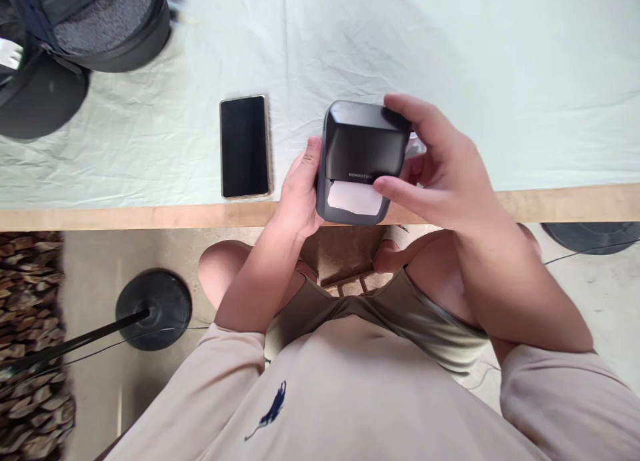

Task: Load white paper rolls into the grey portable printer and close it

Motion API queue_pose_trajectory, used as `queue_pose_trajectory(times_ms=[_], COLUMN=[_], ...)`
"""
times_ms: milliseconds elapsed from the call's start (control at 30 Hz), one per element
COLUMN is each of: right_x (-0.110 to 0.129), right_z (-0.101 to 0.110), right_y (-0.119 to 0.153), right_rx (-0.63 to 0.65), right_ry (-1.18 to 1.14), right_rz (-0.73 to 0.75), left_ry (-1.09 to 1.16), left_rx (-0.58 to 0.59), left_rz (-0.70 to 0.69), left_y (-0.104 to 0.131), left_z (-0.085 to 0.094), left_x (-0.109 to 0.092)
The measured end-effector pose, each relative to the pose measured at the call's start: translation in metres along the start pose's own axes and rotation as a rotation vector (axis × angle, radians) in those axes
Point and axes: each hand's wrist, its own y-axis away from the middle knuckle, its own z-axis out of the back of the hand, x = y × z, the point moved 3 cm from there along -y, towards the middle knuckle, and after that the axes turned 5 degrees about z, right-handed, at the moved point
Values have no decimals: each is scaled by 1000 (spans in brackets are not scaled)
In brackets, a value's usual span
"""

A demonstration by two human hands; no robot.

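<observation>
A dark grey label printer (369,144) marked NIIMBOT is held above the table's front edge. A pale label strip (354,199) shows on the printer's lower front, below the lettering. My left hand (300,188) grips the printer's left side, its thumb along the edge and the other fingers hidden behind. On the opposite side, my right hand (440,161) is curled round the printer: the index finger rests at the top right corner and the thumb lies by the strip's right end. Something shiny and whitish shows between the right fingers, too small to make out.
A smartphone (245,146) with a dark screen lies left of my left hand on the pale cloth (500,81). Black bags or cases (115,28) stand at the far left. The wooden table edge (575,201) runs before my lap; a round stand base (154,308) is on the floor.
</observation>
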Motion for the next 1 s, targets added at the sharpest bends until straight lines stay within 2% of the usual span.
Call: queue_pose_trajectory(times_ms=[67, 133, 200, 300, 400, 500, 567, 767, 833, 900, 1000], right_x=[4, 10, 18, 32, 39, 43, 44, 34, 29, 29, 39], right_z=[2, 7, 11, 16, 15, 14, 14, 12, 11, 10, 14], right_y=[-1, -1, -3, -4, -6, -8, -9, -15, -17, -19, -18], right_rx=[87, 87, -9, -267, -448, -519, -472, -2, 104, 144, 124], right_ry=[-33, -29, 19, 98, 47, -32, 17, 420, 586, 646, 516], right_rz=[23, 47, 100, 201, 202, 189, 181, 105, 68, 35, 41], left_ry=[-15, -30, -28, -8, -18, -29, -39, -109, -71, -58, -82], left_rx=[-59, -50, 2, 79, 176, 223, 205, 158, 154, 149, 167], left_rz=[-25, -36, -19, 33, 44, 20, -8, -17, 6, 12, -19], left_y=[0, -1, -3, -4, 0, 5, 6, 7, 7, 8, 8], left_z=[2, 3, 2, -1, -4, -3, -1, -4, -6, -7, -6], left_x=[1, 2, 3, 2, 0, -1, -1, -2, -2, -2, -3])
